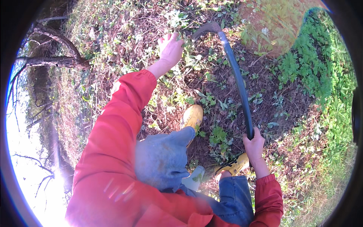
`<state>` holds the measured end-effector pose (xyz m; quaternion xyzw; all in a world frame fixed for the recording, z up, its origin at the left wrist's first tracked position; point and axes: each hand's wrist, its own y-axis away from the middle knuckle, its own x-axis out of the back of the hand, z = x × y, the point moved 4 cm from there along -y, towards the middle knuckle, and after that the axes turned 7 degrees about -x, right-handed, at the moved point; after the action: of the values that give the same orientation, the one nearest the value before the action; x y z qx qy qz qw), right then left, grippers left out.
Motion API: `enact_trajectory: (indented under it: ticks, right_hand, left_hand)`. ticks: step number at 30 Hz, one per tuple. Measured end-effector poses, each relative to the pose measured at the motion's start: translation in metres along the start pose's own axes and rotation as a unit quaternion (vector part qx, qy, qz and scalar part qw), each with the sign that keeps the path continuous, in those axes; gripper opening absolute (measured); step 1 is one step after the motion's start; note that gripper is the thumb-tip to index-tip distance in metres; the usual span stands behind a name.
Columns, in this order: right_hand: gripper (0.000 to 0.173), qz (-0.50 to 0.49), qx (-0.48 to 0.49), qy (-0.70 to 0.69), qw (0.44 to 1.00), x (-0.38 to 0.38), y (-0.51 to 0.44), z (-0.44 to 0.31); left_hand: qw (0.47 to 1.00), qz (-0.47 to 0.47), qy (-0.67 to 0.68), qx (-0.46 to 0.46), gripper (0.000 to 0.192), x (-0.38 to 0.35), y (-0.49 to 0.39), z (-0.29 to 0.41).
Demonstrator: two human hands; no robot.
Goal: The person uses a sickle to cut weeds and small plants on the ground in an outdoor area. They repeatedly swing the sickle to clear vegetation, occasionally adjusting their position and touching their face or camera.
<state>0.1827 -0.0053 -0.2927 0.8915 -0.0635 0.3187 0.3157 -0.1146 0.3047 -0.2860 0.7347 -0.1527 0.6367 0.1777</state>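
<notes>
My right hand (254, 145) is wrapped around the dark handle of a long-handled sickle (237, 78). Its curved metal blade (207, 27) is at the far end, low over the weeds and to the right of my left hand. My left hand (171, 48) reaches forward among low leafy weeds (177, 18), its fingers curled. Whether a stem is between those fingers is hidden by the hand itself. Bare brown soil and dry stalks (210, 76) lie between my left hand and the sickle handle.
My feet stand in yellow shoes (193, 116) on the weedy ground. Bare tree branches (56, 61) jut in from the left. Dense green plants (306, 62) grow at the right. A pale object (195, 177), partly hidden, is between my legs. Sun glare washes out the lower left.
</notes>
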Motion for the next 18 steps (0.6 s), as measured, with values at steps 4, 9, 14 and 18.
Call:
enact_trajectory:
  ticks: [4,9,14,18]
  right_hand:
    - [0.018,0.026,0.034,0.026,0.999,-0.014,-0.024,-0.032]
    - [0.019,0.017,0.020,-0.010,1.000,-0.020,-0.021,-0.028]
    - [0.018,0.029,0.025,-0.025,0.999,-0.007,-0.014,-0.023]
    - [0.014,-0.009,0.005,-0.001,1.000,0.040,0.010,0.008]
  left_hand:
    - [0.993,-0.110,-0.036,-0.023,0.017,-0.048,-0.029,-0.016]
    - [0.957,-0.271,-0.098,-0.034,0.022,-0.070,-0.029,-0.023]
    - [0.999,-0.009,-0.032,0.005,0.030,-0.037,0.009,-0.042]
    - [0.995,0.075,0.047,0.033,0.040,-0.014,0.060,-0.047]
